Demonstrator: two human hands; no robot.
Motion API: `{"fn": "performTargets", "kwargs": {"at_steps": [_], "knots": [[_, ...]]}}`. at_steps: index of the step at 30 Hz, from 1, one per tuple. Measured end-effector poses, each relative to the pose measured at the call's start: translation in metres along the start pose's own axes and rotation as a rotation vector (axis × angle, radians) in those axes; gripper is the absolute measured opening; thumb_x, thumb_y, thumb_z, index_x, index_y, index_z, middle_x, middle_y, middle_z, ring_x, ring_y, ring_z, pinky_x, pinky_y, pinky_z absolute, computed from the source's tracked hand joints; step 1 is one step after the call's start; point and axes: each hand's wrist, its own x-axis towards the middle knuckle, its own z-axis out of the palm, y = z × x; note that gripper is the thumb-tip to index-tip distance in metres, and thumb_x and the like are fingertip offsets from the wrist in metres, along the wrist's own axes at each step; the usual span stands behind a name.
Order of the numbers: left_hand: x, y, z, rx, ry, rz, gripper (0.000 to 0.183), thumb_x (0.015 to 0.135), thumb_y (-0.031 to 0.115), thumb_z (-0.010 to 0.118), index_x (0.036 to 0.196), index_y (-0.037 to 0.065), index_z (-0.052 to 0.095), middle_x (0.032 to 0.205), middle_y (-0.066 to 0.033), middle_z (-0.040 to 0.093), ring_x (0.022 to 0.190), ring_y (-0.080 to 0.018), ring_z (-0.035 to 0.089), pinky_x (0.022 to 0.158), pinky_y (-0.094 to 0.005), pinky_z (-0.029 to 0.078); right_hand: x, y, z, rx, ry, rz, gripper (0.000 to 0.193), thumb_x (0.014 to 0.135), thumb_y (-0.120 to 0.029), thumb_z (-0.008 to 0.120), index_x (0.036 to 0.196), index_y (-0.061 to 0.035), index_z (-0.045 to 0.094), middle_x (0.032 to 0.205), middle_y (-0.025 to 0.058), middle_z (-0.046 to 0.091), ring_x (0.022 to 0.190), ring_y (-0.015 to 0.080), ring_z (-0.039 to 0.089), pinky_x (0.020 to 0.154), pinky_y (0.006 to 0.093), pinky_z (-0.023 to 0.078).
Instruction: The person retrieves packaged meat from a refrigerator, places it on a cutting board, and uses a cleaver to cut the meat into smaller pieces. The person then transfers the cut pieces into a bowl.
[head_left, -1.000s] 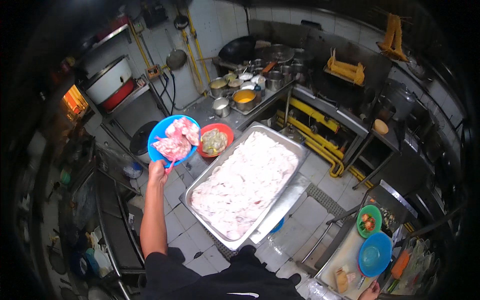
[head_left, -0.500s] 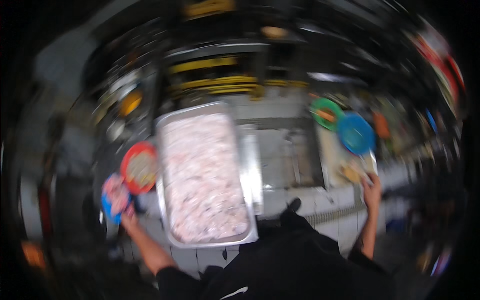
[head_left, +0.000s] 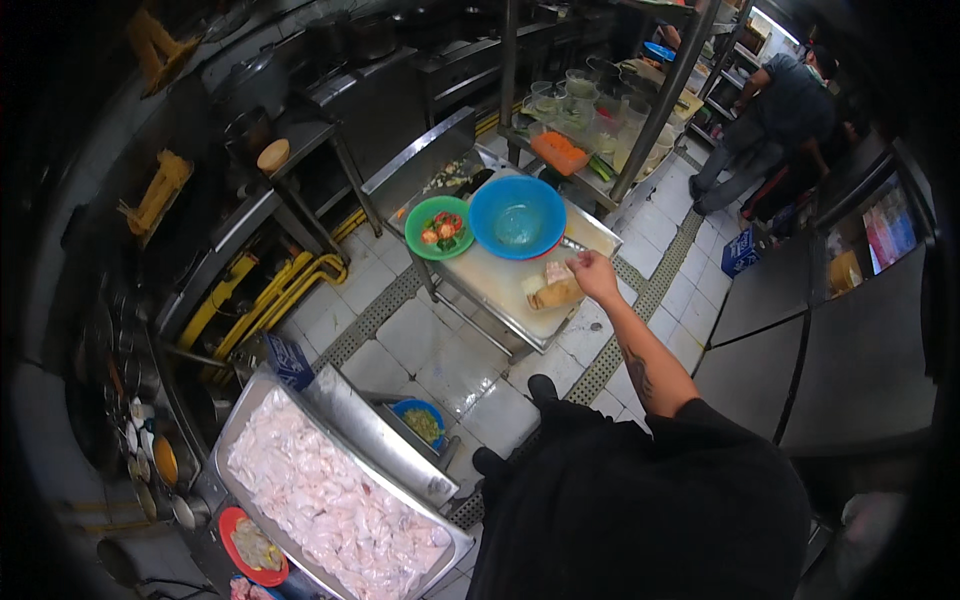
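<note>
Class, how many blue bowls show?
4: a large bowl on the table by the right hand, a small bowl at lower centre, a cropped bowl at the bottom edge, seemingly a distant bowl near the top. Others may be hidden.

Pink meat (head_left: 243, 589) cut off below, left hand unseen

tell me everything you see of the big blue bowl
The blue bowl is round, wide, plastic-looking and upright over the pale worktop, a red edge peeking from underneath. Its bottom shines; whether it holds water is unclear. Left of it, close by, is the green bowl; the right hand is apart.
</note>
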Motion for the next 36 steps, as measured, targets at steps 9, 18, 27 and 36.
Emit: {"fn": "performTargets", "kwargs": {"at_steps": [9, 18, 27, 36], "knots": [[-0.252, 0.119, 0.125, -0.089, 0.128, 0.598, 0.04, 0.087, 0.009, 0.071, 0.124, 0.006, 0.056, 0.102, -0.0165, 0.066, 0.084, -0.0291, 0.067, 0.066, -0.0407, 0.058, 0.152, -0.024, 0.034, 0.004, -0.486, 0.227, 0.046, 0.085, -0.027, 0.073, 0.114, 0.0066, 0.062, 0.113, 0.0235, 0.068, 0.079, 0.0312, 0.072, 0.069, 0.0387, 0.057], [-0.475, 0.047, 0.213, 0.293, -0.48, 0.574, 0.021, 0.098, 0.006, 0.053, 0.117, -0.003, 0.056, 0.117, -0.0144, 0.061, 0.099, -0.022, 0.063, 0.084, -0.0336, 0.056, 0.184, -0.018, 0.074, 0.514, -0.259, -0.151, 0.052, 0.083, 0.0, 0.057, 0.133, 0.0068, 0.045, 0.121, 0.0232, 0.063, 0.116, 0.0341, 0.062, 0.102, 0.0412, 0.045], [-0.622, -0.02, 0.296, 0.508, -1.162, 0.449, 0.021, 0.092, 0.003, 0.062, 0.113, -0.001, 0.063, 0.111, -0.0143, 0.063, 0.096, -0.0212, 0.064, 0.084, -0.0326, 0.052, 0.299, -0.101, 0.14, 0.696, -0.12, 0.471, 0.034, 0.091, -0.015, 0.061, 0.113, 0.0098, 0.054, 0.101, 0.0251, 0.065, 0.074, 0.033, 0.071, 0.058, 0.039, 0.063], [-0.648, -0.085, 0.333, 0.586, -1.602, 0.384, 0.024, 0.088, 0.003, 0.063, 0.112, 0.0, 0.064, 0.11, -0.0172, 0.064, 0.096, -0.0296, 0.066, 0.083, -0.0371, 0.054, 0.212, 0.042, 0.073, -0.645, -0.656, -0.478, 0.064, 0.073, -0.059, 0.074, 0.091, 0.0012, 0.067, 0.098, 0.0192, 0.068, 0.096, 0.0357, 0.067, 0.085, 0.0437, 0.053]]}}
